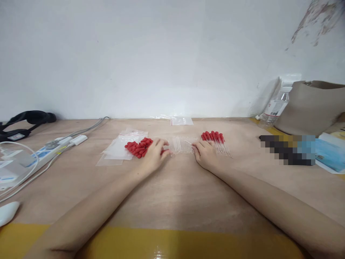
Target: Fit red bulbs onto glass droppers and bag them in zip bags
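A row of thin clear dropper tubes [181, 144] lies side by side on the table between my hands. My left hand [155, 153] is at the row's left end, thumb and forefinger apart; nothing shows clearly between them. Against that hand's left side is a heap of red rubber bulbs [137, 148]. My right hand [206, 153] is at the row's right end, fingertips pinched on a slim clear tube [188, 142] that points left. Beyond and beside it lie several droppers [221, 145], clear tubes fitted with red bulbs [212, 136].
Clear zip bags [115, 148] lie left of the bulbs, another bag [182, 121] by the wall. At left are a power strip [43, 153] with cables and a black strap-like item [29, 120]. A plastic bottle [277, 104], grey-brown container [309, 108] and blurred dark object [287, 149] stand or lie right.
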`<state>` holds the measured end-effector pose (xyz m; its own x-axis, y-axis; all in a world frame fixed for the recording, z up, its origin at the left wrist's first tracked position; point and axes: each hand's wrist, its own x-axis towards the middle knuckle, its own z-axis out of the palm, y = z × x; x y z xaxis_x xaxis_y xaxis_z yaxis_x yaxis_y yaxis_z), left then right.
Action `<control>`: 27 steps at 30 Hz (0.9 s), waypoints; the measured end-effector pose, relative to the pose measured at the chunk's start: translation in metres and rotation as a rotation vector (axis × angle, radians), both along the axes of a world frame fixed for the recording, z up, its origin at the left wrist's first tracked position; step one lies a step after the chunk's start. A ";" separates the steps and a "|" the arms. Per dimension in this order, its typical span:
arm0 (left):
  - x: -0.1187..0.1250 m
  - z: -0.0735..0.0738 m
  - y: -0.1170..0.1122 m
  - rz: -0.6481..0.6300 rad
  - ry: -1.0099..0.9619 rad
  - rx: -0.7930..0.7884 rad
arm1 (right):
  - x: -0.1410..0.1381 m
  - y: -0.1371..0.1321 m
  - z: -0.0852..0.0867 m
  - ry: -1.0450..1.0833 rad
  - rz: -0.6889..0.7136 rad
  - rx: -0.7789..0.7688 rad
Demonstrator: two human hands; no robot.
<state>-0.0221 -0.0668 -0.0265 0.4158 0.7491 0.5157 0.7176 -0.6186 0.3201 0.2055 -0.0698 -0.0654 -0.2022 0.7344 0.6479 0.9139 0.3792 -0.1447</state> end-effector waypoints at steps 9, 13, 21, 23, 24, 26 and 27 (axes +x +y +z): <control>0.006 -0.022 -0.019 -0.244 -0.048 -0.232 | 0.011 -0.028 0.000 0.098 0.250 -0.045; 0.000 -0.021 -0.020 -0.223 -0.055 -0.217 | 0.009 -0.037 0.007 0.090 0.288 -0.074; 0.012 -0.025 -0.018 -0.223 -0.185 -0.215 | -0.002 -0.049 0.020 0.026 0.290 -0.109; 0.015 -0.025 -0.017 -0.255 -0.192 -0.249 | -0.004 -0.050 0.019 0.055 0.313 -0.103; 0.016 -0.025 -0.017 -0.266 -0.191 -0.261 | -0.005 -0.051 0.017 0.074 0.326 -0.098; 0.016 -0.024 -0.017 -0.278 -0.187 -0.272 | -0.006 -0.050 0.014 0.101 0.346 -0.088; 0.016 -0.023 -0.017 -0.281 -0.187 -0.274 | -0.007 -0.049 0.012 0.105 0.351 -0.084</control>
